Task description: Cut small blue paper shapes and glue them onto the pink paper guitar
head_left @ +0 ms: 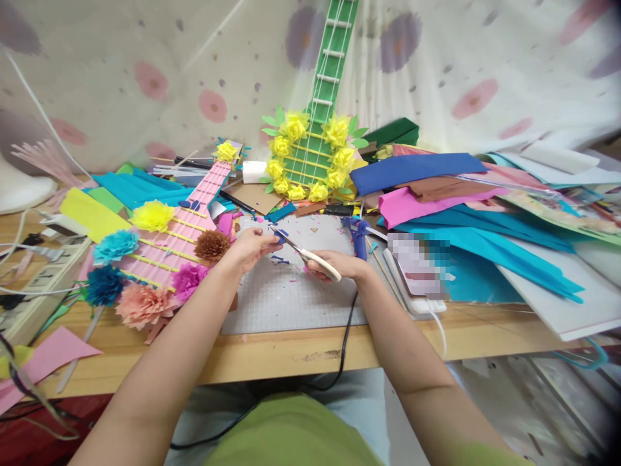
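Observation:
My right hand (339, 264) grips cream-handled scissors (310, 256) whose blades point up and left. My left hand (252, 246) pinches a small dark blue paper piece (281, 237) right at the blade tips. Both hands hover over a grey cutting mat (291, 298) scattered with blue and pink scraps. A pink paper guitar (179, 239) with paper flowers lies just left of my left hand.
A green paper guitar (325, 97) ringed with yellow flowers leans on the curtain behind. A blue glue gun (358, 234) stands right of the mat, its black cord (345, 343) over the table edge. Stacked coloured paper sheets (466, 220) fill the right side. A power strip (43, 278) lies left.

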### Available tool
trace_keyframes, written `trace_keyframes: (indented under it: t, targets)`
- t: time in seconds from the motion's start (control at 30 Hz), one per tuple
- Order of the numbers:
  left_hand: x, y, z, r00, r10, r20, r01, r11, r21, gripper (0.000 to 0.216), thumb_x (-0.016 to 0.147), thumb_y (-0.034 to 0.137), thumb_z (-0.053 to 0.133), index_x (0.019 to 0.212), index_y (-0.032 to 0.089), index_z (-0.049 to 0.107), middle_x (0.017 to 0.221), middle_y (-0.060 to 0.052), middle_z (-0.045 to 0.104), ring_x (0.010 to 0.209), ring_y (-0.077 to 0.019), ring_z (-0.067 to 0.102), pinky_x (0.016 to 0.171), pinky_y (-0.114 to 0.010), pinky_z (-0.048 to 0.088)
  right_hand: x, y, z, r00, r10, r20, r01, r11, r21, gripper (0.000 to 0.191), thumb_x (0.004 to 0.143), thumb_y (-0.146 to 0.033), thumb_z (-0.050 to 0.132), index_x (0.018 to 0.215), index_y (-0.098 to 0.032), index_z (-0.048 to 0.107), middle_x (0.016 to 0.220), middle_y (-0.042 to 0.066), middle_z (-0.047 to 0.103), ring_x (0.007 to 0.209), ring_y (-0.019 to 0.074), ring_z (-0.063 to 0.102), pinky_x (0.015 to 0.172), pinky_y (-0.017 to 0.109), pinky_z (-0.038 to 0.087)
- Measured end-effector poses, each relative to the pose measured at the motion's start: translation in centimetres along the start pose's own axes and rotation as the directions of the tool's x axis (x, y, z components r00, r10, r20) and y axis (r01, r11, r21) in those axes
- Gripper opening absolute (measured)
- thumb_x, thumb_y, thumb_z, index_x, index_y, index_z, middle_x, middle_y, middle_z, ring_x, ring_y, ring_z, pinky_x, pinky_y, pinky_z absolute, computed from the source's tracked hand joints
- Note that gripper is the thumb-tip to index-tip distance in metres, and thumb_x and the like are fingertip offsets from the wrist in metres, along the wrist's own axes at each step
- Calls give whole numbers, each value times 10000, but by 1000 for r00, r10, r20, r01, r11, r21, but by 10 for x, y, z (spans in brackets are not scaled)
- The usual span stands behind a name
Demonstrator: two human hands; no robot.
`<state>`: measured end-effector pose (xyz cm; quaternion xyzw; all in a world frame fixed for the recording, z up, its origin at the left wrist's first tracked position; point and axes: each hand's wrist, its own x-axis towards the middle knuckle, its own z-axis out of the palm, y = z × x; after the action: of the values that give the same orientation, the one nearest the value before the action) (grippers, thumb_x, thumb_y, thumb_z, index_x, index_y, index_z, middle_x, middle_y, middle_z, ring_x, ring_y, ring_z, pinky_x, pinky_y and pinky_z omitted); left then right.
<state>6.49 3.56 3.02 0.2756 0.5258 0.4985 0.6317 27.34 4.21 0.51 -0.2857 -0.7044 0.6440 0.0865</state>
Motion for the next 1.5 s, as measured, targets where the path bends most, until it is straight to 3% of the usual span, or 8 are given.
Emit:
trace_keyframes:
  t: [0.3, 0.5, 0.7, 0.97, 1.13, 1.23, 1.33, 1.5]
  targets:
    - [-3, 5, -6, 1000, -12, 28, 9, 994, 109, 436, 541, -4, 716, 665, 184, 342, 574, 12, 592, 617, -154, 642, 700, -333, 530, -2, 1, -2, 999, 5, 43, -9, 996, 93, 515, 694, -667, 547, 744, -184, 374, 527, -84, 382, 395, 32, 342, 345, 176, 248]
    - [-4, 8, -13, 992, -24, 120, -1, 979, 206, 443, 540, 47, 743, 687, 187, 349, 620, -7, 619, 690, -197, 670, 617, -298, 525, -5, 1, -4, 996, 25, 82, -38, 986, 162, 488, 690, -609, 601, 799, -178, 399, 533, -92, 373, 394, 23, 316, 339, 160, 263]
    - [-5, 14, -20, 979, -77, 190, 22, 962, 273, 462, 527, 72, 774, 688, 188, 357, 615, -18, 615, 717, -241, 683, 533, -252, 503, -6, -2, -4, 995, 28, 97, -39, 993, 112, 497, 685, -629, 589, 777, -171, 416, 512, -94, 370, 377, 21, 328, 338, 156, 265]
    - [-4, 19, -23, 953, -176, 246, 104, 954, 280, 505, 458, 77, 810, 689, 187, 375, 624, -13, 629, 681, -226, 685, 474, -215, 478, -4, 0, -6, 987, 74, 146, -95, 986, 140, 489, 683, -619, 599, 763, -179, 401, 483, -107, 348, 365, 19, 300, 332, 152, 239]
    - [-1, 19, -24, 953, -169, 251, 94, 954, 284, 509, 450, 76, 812, 688, 186, 376, 613, -7, 627, 665, -216, 681, 477, -215, 482, -7, 0, -8, 990, 61, 128, -76, 990, 119, 485, 701, -628, 574, 722, -180, 388, 480, -103, 354, 359, 18, 304, 320, 153, 238]
    - [-2, 18, -23, 970, -126, 207, 61, 953, 298, 509, 455, 84, 811, 682, 189, 368, 574, 1, 616, 656, -212, 675, 480, -227, 487, -7, 2, -9, 998, 47, 44, -53, 988, 146, 487, 688, -624, 589, 715, -185, 379, 480, -101, 371, 355, 21, 314, 315, 158, 248]
    - [-4, 15, -20, 987, -64, 147, 20, 959, 282, 504, 459, 87, 808, 677, 190, 365, 596, -16, 636, 617, -188, 656, 485, -239, 486, 1, 4, -5, 991, -3, -135, 25, 987, 162, 489, 688, -628, 583, 696, -193, 360, 464, -94, 390, 354, 34, 354, 327, 169, 262]
    - [-8, 5, -10, 998, -7, 56, -9, 962, 272, 470, 478, 128, 799, 688, 190, 383, 567, 21, 602, 552, -140, 609, 495, -227, 454, 24, 3, 16, 879, -44, -475, 163, 963, 213, 433, 647, -515, 670, 751, -177, 420, 646, -15, 584, 439, 60, 479, 393, 190, 340]
